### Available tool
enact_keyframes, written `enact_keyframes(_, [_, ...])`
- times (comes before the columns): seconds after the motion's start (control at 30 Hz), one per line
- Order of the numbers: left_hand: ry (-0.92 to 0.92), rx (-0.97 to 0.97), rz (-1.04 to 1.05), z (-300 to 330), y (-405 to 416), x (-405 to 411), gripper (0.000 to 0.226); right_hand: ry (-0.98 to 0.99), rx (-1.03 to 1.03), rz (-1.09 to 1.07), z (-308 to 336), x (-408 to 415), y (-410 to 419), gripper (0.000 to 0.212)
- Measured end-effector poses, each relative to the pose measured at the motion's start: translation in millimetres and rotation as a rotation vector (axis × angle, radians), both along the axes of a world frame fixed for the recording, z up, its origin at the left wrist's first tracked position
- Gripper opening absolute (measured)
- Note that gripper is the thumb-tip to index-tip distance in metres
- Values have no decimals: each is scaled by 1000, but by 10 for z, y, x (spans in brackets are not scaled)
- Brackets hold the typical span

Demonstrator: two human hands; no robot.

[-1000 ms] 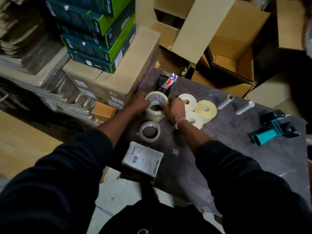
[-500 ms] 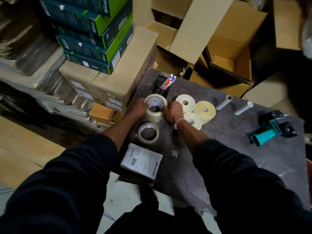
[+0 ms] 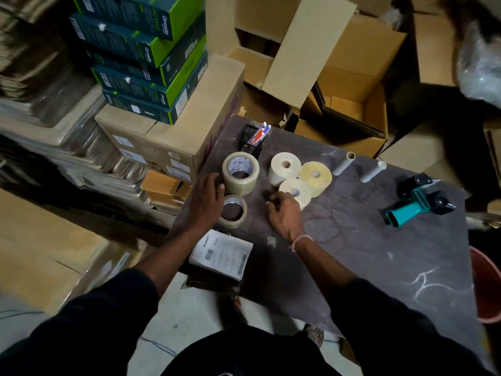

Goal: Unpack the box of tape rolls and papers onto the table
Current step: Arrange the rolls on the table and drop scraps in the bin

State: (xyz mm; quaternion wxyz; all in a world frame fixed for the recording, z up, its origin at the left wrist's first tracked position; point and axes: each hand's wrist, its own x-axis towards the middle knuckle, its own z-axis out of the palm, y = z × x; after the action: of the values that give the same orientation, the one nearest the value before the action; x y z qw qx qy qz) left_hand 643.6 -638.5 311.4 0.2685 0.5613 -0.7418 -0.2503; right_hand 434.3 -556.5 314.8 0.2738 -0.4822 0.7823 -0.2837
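A: Place type?
B: Stockroom or packing area. Open cardboard cartons (image 3: 349,69) piled behind a worn dark table (image 3: 379,253), flattened cardboard stacks (image 3: 48,85) on the left.
A: Other cues?
B: Green-and-teal retail boxes (image 3: 151,63) stacked on a sealed carton (image 3: 176,137) with labels. On the table: clear packing tape rolls (image 3: 240,173), label rolls (image 3: 286,166), a teal tape dispenser (image 3: 417,203), a pad of shipping slips (image 3: 221,255) with barcodes.
A: Home?
B: No, shipping work.
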Motion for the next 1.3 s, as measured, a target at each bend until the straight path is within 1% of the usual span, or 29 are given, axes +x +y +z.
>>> enact_keyframes(0.07, [-1, -178, -147, 42, 136, -98, 33, 32, -35, -21, 75, -125, 112, 17])
enact_keyframes(0.13, [5, -252, -284, 59, 247, -257, 41, 79, -70, -41, 156, -275, 245, 26])
enact_keyframes(0.2, [-36, -322, -362, 119, 318, -485, 47, 127, -91, -50, 243, -507, 435, 29])
enact_keyframes(0.27, [-88, -330, -414, 150, 314, -647, 53, 214, -75, -31, 275, -730, 590, 29])
enact_keyframes(0.3, [-98, -323, -445, 183, 316, -741, 55, 253, -48, -31, 318, -867, 691, 33])
enact_keyframes(0.4, [-128, -294, -510, 294, 263, -1018, 62, 371, 29, -69, 473, -1327, 921, 51])
enact_keyframes(0.47, [-152, -300, -547, 348, 236, -1166, 65, 430, 44, -97, 597, -1636, 1040, 61])
enact_keyframes(0.6, [-267, -302, -571, 525, 190, -1467, 66, 503, 48, -140, 856, -2205, 1241, 71])
enact_keyframes(0.73, [-334, -306, -546, 749, 168, -1757, 72, 492, 78, -192, 1009, -2624, 1336, 80])
enact_keyframes(0.87, [-329, -267, -532, 763, 233, -2046, 74, 503, 79, -122, 1021, -2814, 1311, 80])
enact_keyframes(1.07, [-306, -230, -654, 570, 254, -2777, 71, 504, 126, 7, 920, -2956, 863, 72])
enact_keyframes(1.13, [-312, -202, -688, 505, 202, -3061, 72, 470, 131, 49, 829, -3010, 662, 71])
enact_keyframes(1.23, [-380, -177, -703, 413, 75, -3453, 74, 418, 170, 75, 595, -3118, 396, 71])
enact_keyframes(1.3, [-463, -132, -658, 317, -43, -3653, 76, 446, 216, 98, 470, -3172, 288, 70])
